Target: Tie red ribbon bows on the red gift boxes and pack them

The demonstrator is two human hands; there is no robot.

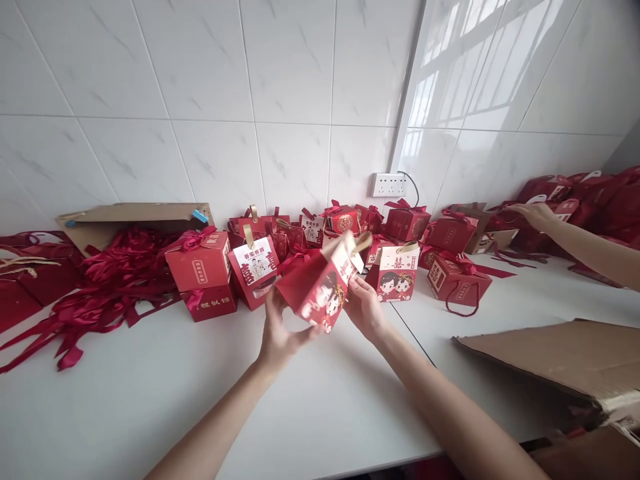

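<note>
Between my two hands, above the white table, is a red gift box (320,293) with a cartoon couple on its front and a gold ribbon loop on top. It is tilted and slightly blurred. My left hand (280,330) grips its lower left side, thumb along the bottom edge. My right hand (364,307) holds its right side, fingers bent against the panel. Just right of it stands a similar box (397,275) with the same couple. To the left, a red box with a white top (254,267) leans back a little.
Several red boxes with bows (407,220) line the tiled wall. At left, red ribbons (130,267) spill from a cardboard box (135,213). Another person's hand (533,215) reaches in at right, near red bags (595,190). An open carton (555,353) stands at front right.
</note>
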